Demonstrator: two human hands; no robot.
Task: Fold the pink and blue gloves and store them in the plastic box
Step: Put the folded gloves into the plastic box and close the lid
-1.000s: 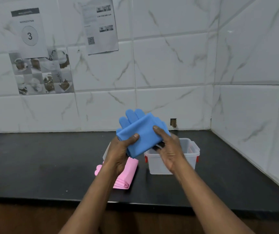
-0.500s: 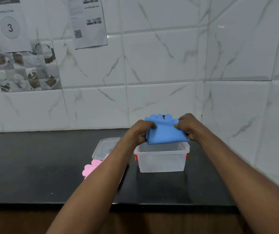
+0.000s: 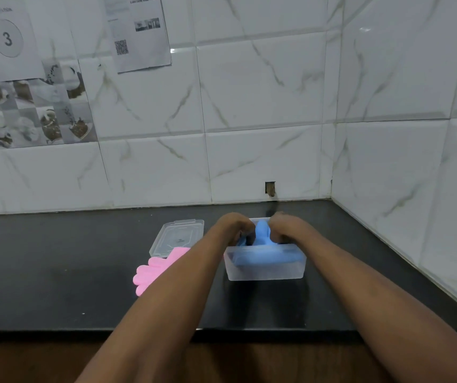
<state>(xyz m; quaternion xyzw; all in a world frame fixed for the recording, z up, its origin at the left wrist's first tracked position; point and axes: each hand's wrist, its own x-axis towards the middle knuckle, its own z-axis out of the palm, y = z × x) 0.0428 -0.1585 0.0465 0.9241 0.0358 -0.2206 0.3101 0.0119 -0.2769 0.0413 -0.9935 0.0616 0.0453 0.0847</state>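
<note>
inside the plastic box [image 3: 266, 274], left hand [image 3: 232, 228] and right hand [image 3: 286, 228] grip the folded blue gloves [image 3: 263, 257] with curled fingers.

Counted: 1 clear rect. plastic box [image 3: 266, 272], 1 clear plastic lid [image 3: 179, 237], 1 folded blue glove bundle [image 3: 262, 232], 1 pink glove bundle [image 3: 149, 270], 2 printed paper sheets [image 3: 138, 31].
</note>
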